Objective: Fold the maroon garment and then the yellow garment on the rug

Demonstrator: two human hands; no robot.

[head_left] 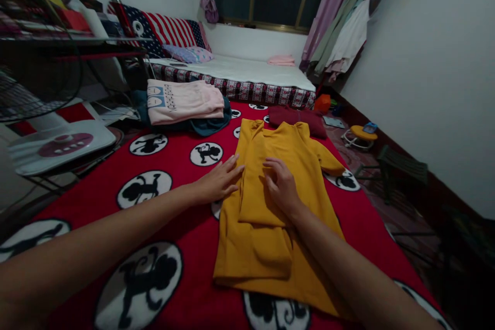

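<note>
A mustard-yellow long-sleeved top (305,165) lies spread on a red blanket (185,185) patterned with black-and-white monkey ovals. Its left side and sleeve are folded inward over the body, while the other sleeve sticks out to the right. My left hand (220,180) rests at the folded left edge with its fingers stretched out. Over the middle of the top is my right hand (281,185), its fingers bent but apart, holding nothing. My right forearm covers part of the lower right of the garment.
Folded pink clothing (185,103) sits on a dark teal garment (209,125) at the far left. A dark red folded garment (297,116) lies just beyond the yellow top. Left stands a white fan base (65,144); right are a yellow stool (363,134) and a dark chair (402,165).
</note>
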